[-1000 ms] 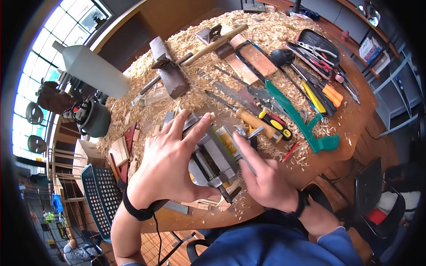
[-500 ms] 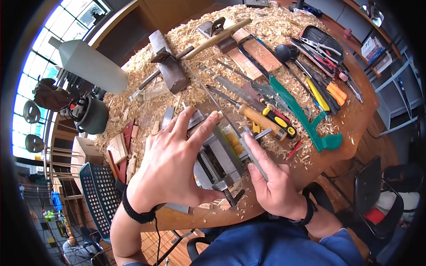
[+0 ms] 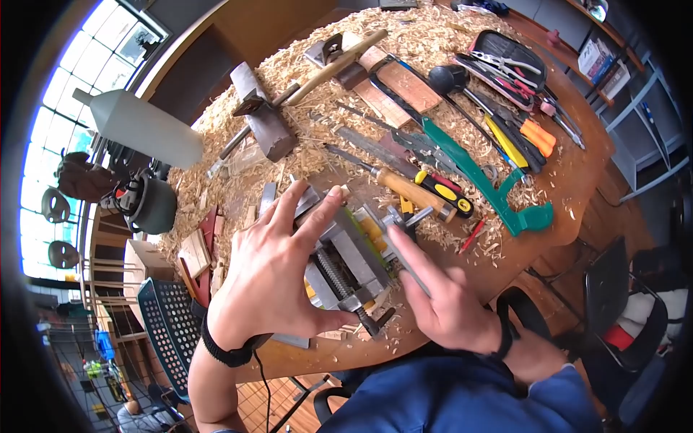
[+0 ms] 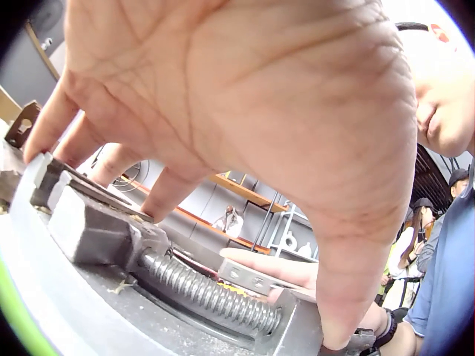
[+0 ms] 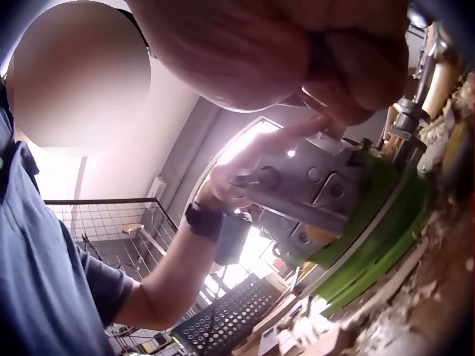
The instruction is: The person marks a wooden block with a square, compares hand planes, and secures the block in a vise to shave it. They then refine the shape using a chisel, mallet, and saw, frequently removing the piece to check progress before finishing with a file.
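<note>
My left hand [image 3: 271, 270] spreads over a grey metal vise [image 3: 361, 256], its fingertips on the far end and its thumb at the near end by the screw handle. The left wrist view shows this palm [image 4: 245, 96] arched above the threaded screw [image 4: 211, 293]. To the vise's right, my right hand [image 3: 451, 303] pinches a flat grey metal strip [image 3: 413, 273], index finger stretched along it. Two holes show in the strip [image 4: 252, 278] in the left wrist view. In the right wrist view, green material [image 5: 371, 237] lies against the vise; the right fingertips are partly hidden.
Wood shavings [image 3: 289, 68] cover much of the table. Beyond the hands lie a green-handled saw [image 3: 469, 169], a wooden-handled tool [image 3: 415, 193], two planes and a tool case [image 3: 509, 61]. A white bottle [image 3: 148, 130] stands at left, a perforated dark panel [image 3: 167, 325] below it.
My right hand has shifted slightly right of the vise since a second ago. A thin line stretching forward from it half a second ago no longer shows. My left hand stays on the vise.
</note>
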Demonstrator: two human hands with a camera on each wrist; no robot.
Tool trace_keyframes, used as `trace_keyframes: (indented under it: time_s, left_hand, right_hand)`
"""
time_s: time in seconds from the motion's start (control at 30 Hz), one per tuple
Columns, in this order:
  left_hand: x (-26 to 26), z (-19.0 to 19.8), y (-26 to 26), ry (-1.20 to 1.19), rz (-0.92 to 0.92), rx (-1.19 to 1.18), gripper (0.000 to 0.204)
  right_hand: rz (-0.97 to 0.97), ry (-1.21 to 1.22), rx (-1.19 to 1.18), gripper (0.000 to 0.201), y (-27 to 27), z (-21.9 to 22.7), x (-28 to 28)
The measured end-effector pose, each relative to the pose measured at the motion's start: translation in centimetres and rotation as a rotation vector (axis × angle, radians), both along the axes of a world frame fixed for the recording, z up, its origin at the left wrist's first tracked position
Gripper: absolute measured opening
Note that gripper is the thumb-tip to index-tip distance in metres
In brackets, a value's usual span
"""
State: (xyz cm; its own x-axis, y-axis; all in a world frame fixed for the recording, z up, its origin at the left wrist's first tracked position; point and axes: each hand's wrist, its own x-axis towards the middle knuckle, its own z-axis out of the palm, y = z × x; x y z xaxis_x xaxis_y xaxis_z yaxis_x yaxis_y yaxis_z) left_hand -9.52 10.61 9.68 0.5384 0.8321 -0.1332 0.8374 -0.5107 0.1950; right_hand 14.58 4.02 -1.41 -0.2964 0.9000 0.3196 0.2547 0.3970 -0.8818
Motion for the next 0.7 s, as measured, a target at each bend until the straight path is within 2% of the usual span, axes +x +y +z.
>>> trace_keyframes:
  time_s: [0.03,0.13,0.17,0.3,0.47,0.6,0.7]
  left_hand:
    - [0.1,0.0,0.1,-0.003,0.013,0.008,0.134]
    - [0.3,0.1,0.2,0.018,0.03,0.005,0.135]
    - [0.3,0.1,0.2,0.023,0.026,-0.001,0.135]
    - [0.3,0.2,0.2,0.033,0.039,-0.007,0.136]
    - [0.4,0.0,0.0,0.036,0.009,0.017,0.136]
    - [0.6,0.2,0.0,0.027,0.036,-0.006,0.136]
    - [0.5,0.4,0.1,0.04,0.047,-0.024,0.135]
  right_hand:
    - [-0.022,0.018,0.067,0.065,0.9,-0.5,-0.7]
    - [-0.056,0.015,0.079,0.066,0.4,-0.7,-0.8]
    - [-0.015,-0.014,-0.048,0.061,-0.4,0.4,0.0]
    - [-0.019,-0.131,-0.016,0.061,-4.4,1.5,1.4]
    - [-0.029,-0.12,-0.04,0.062,-2.4,0.4,0.8]
    - [-0.041,0.028,0.079,0.07,1.5,-1.3,-1.3]
    - [-0.026,-0.008,0.053,0.07,-0.1,-1.0,-0.7]
